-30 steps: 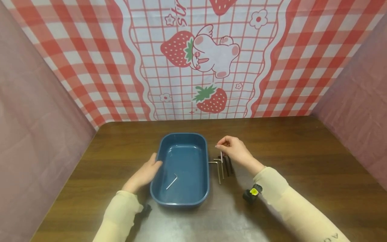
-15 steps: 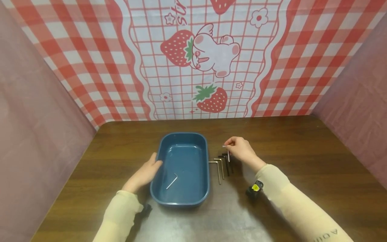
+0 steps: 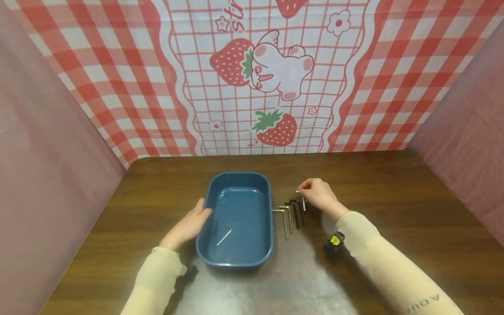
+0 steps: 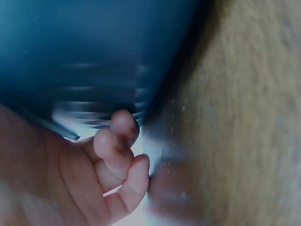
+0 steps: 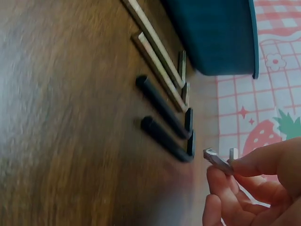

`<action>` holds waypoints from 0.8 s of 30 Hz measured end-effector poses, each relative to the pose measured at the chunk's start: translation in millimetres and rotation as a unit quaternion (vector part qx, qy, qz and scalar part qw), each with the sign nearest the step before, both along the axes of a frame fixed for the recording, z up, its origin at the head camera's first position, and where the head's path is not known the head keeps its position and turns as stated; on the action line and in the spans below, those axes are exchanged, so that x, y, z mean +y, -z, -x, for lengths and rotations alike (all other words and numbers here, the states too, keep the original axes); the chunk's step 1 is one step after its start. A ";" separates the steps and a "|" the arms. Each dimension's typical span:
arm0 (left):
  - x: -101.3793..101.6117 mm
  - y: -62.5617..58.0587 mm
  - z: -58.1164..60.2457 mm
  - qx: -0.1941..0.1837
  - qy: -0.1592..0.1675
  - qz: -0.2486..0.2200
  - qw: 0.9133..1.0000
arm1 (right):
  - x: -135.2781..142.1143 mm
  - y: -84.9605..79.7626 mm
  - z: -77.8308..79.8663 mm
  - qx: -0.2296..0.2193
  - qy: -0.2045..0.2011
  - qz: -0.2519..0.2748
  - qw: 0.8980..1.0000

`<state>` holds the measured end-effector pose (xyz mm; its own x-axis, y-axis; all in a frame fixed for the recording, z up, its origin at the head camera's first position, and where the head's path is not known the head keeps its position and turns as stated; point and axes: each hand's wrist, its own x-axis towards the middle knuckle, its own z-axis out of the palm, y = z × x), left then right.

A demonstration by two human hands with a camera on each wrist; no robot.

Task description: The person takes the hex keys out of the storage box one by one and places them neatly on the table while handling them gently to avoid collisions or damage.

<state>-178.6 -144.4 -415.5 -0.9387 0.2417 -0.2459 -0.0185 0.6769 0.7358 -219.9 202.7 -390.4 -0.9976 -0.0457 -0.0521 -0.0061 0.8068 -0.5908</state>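
A deep blue tray (image 3: 238,265) holds one silver hex key (image 3: 224,236) near its front left. My left hand (image 3: 188,227) grips the tray's left rim, thumb over the edge and curled fingers (image 4: 113,148) against the outer wall in the left wrist view. Right of the tray, my right hand (image 3: 320,195) pinches another small silver hex key (image 5: 219,162) between thumb and fingertips, long arm hanging down in the head view. Beside it lie two black hex keys (image 5: 162,106) and two brass-coloured hex keys (image 5: 157,44), side by side in a row.
The brown wooden table (image 3: 366,183) meets a red-and-white strawberry cloth (image 3: 275,96) at the back. Pinkish curtains (image 3: 464,100) hang on both sides. A black wrist camera (image 3: 334,243) hangs below the right sleeve.
My right hand has moved to the right, away from the tray, carrying the silver hex key past the brass-coloured and black ones. The left hand and the tray have stayed in place.
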 end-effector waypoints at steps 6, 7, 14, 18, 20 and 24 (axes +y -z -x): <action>-0.6 0.4 -0.3 0.000 0.000 -0.001 1.000 | 2.8 6.5 0.7 -0.004 -0.006 -0.014 1.000; -0.8 0.7 -0.3 0.001 0.000 -0.002 1.000 | 2.5 7.7 0.5 -0.005 -0.004 -0.016 1.000; -1.0 0.8 -0.4 -0.004 0.002 -0.002 1.000 | 0.9 13.4 0.4 0.006 -0.009 -0.033 0.999; -0.5 -0.1 0.1 -0.003 0.000 -0.006 1.000 | 1.0 14.8 1.6 0.019 -0.012 -0.045 0.999; -0.2 -0.3 -0.1 0.000 -0.001 -0.007 1.000 | 0.9 15.7 2.0 0.024 -0.013 -0.051 0.998; 0.0 0.1 -0.3 0.005 -0.002 -0.009 1.000 | -0.2 16.9 2.6 0.024 -0.013 -0.059 0.998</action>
